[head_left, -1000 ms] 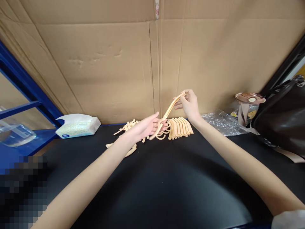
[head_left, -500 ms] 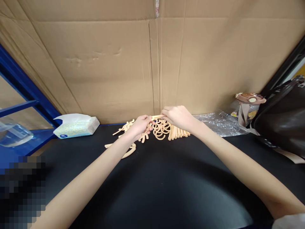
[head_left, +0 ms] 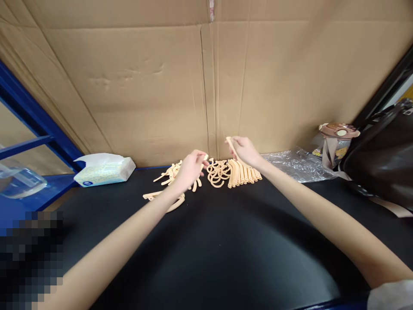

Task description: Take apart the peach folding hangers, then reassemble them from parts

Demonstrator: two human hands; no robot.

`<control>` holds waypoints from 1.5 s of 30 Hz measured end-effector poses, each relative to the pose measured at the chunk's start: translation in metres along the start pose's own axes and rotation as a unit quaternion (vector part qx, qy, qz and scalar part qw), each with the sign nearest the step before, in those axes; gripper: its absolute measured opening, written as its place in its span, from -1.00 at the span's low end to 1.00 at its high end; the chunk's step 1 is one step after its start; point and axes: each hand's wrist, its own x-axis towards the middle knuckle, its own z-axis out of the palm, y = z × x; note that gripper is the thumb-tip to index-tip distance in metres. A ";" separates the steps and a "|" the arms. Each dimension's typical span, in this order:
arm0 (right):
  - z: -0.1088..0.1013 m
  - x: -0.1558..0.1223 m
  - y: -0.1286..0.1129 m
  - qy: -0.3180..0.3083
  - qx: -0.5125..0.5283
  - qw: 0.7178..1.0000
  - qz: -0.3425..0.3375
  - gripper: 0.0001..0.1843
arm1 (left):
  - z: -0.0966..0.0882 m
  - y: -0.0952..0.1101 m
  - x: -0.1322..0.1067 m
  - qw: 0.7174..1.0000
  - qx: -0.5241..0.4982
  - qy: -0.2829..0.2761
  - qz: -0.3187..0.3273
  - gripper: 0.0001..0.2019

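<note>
At the far middle of the black counter (head_left: 206,258), just under the cardboard wall (head_left: 145,86), the right hand (head_left: 245,151) is pinched shut on one end of a peach plastic strip (head_left: 230,143). It holds the strip tilted up above a neat row (head_left: 242,171) of like strips that lie side by side, their round hooks (head_left: 217,173) curling toward frame left. The left hand (head_left: 190,170), a little left of centre, has its fingertips drawn together on a small pale piece (head_left: 205,157); what that piece is cannot be told. Beneath and left of it sits a loose pile (head_left: 167,173) of the same hooked strips, tangled. The strips look thin, smooth and very light, probably springy rather than rigid, with narrow hooks that might snag one another or snap if forced. A grip on the straight shank, away from the hook, seems soundest. In the left of the frame are a soft tissue pack (head_left: 103,170) and a blue metal frame (head_left: 29,125). At right are crinkled clear film (head_left: 297,163), a brown-lidded cup (head_left: 337,140) and a dark glossy bag (head_left: 380,159).
</note>
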 end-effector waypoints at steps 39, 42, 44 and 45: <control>0.008 -0.061 -0.051 -0.070 0.160 0.984 -0.041 -0.76 | -0.028 0.022 -0.037 0.991 -0.093 -0.094 0.024 -0.67; 0.004 -0.068 -0.050 -0.023 -0.118 0.987 -0.108 -0.73 | -0.023 0.022 -0.038 0.992 -0.061 -0.103 0.037 -0.64; 0.006 -0.070 -0.052 -0.037 -0.170 0.980 -0.101 -0.68 | -0.016 0.025 -0.044 0.995 -0.032 -0.088 0.041 -0.64; 0.007 -0.069 -0.052 -0.049 -0.155 0.983 -0.085 -0.67 | -0.012 0.027 -0.047 0.996 -0.017 -0.073 0.043 -0.65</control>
